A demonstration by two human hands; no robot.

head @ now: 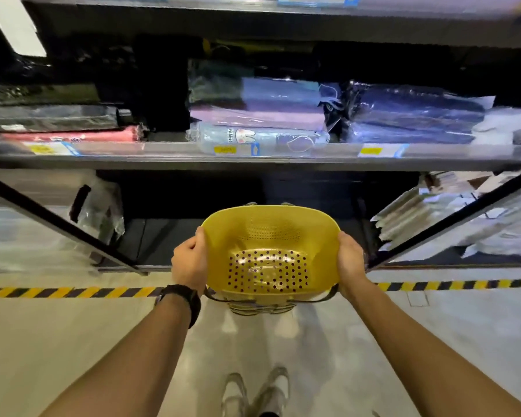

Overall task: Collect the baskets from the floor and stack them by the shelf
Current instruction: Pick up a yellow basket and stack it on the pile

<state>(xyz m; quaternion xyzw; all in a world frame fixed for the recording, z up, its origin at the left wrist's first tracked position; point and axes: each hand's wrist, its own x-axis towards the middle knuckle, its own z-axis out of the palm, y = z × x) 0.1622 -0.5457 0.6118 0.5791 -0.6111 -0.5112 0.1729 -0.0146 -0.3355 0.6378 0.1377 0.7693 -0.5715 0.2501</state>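
Observation:
A yellow perforated basket [269, 245] hangs in the air in front of the shelf [253, 159], its open top facing me. My left hand [190, 261] grips its left rim and my right hand [351, 260] grips its right rim. Dark carrying handles hang folded below its near edge [262, 305]; whether more baskets sit nested beneath is hidden. The basket is held over the floor just before the bottom shelf level.
Packaged folded goods [253, 115] fill the middle shelf, with white packets [463, 218] on the lower right and clear bags [100, 209] lower left. Yellow-black hazard tape [73, 291] crosses the floor along the shelf base. My shoes [256, 389] stand on the pale floor.

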